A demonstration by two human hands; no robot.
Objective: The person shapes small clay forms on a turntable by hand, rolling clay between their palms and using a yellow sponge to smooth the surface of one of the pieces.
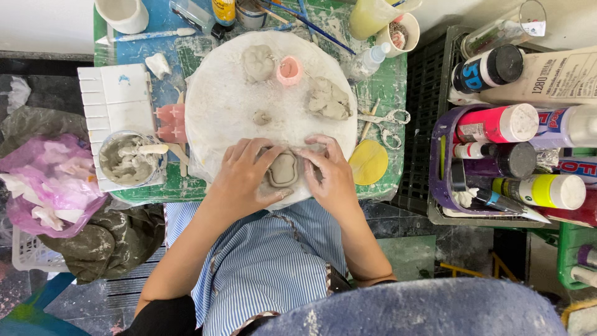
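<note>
A flat grey clay piece [283, 169] with a rounded lobed outline lies at the near edge of a round white board [224, 106]. My left hand [244, 177] rests on its left side with fingers curled over it. My right hand [329, 174] presses its right side with fingertips. Both hands touch the clay. Farther back on the board sit two grey clay lumps [258, 62] [328, 99], a tiny clay bit [262, 117] and a small pink cutter [289, 70].
A bowl of grey slip with a tool [132, 160] stands left, beside a white palette [118, 93] and pink moulds [170, 122]. Scissors [385, 118] and a yellow disc [369, 162] lie right. A crate of paint bottles [516, 124] fills the right side. Cups and brushes crowd the back.
</note>
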